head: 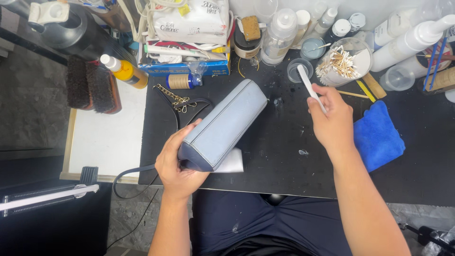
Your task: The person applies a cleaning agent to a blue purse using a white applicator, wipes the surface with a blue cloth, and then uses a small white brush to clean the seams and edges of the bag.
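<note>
Pale blue leather is what I see nearest me: the handbag [222, 125] lies tilted on the black mat [284, 161], its dark-trimmed end toward me and its long body running up toward one o'clock. My left hand [177, 163] grips that near end, thumb over the top edge and fingers curled underneath, pressed together around the corner. A white sheet [232, 163] lies just under the bag at the hand's three o'clock. The dark strap [135, 173] loops off the mat's edge toward eight o'clock, and a gold chain [173, 97] lies at the bag's eleven o'clock.

At three o'clock from the bag, well apart from it, my right hand [332, 118] hovers above the mat, fingers closed in a pinch on a thin white stick [310, 87] that slants up toward eleven o'clock. Just beside that hand, at four o'clock, sits a folded blue cloth [379, 135].

Farther out, at the stick's tip, stands a small clear dish [296, 71], and at its two o'clock a clear cup of cotton swabs [343, 64]. White bottles [407, 42] crowd the far right edge. Far left, two brushes [90, 85] rest beside a yellow bottle [125, 71].
</note>
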